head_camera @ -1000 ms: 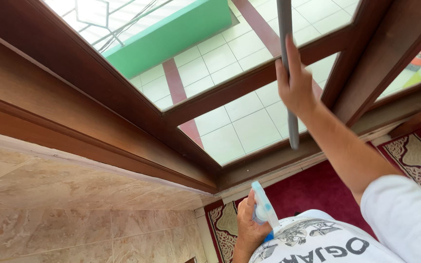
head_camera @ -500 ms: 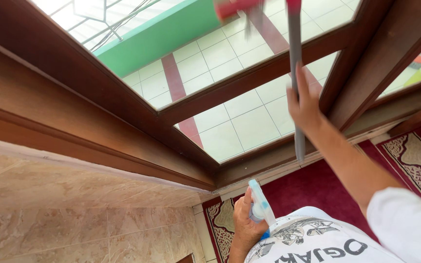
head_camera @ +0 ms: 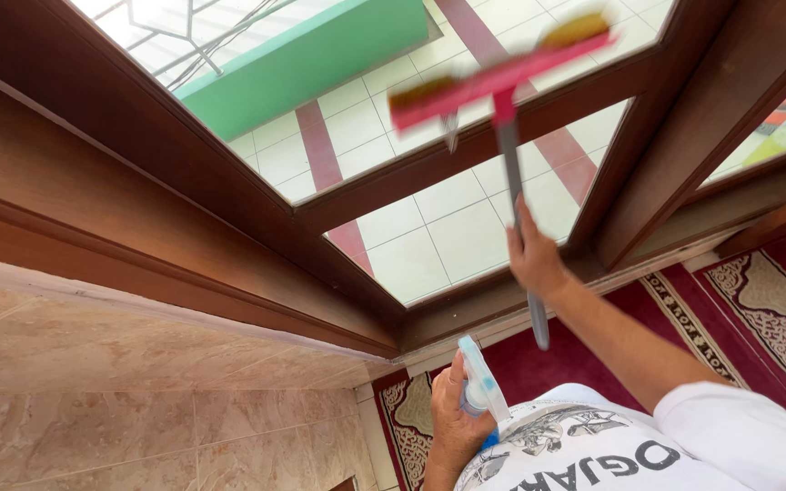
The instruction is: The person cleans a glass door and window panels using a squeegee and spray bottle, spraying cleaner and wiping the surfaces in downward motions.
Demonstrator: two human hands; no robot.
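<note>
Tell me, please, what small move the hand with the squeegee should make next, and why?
Probably draw the squeegee down along the glass. The right hand grips its grey pole with the red head high against the window, across the bar between panes; the left hand holds a spray bottle low, idle.

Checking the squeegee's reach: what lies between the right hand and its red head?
Only the squeegee's grey handle, running from the right hand to the red head, in the head view.

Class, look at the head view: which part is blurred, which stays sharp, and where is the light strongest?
Head view: the red squeegee head is smeared by motion blur; the wooden window frame and spray bottle are sharp; the brightest, washed-out area is the top-left glass.
</note>
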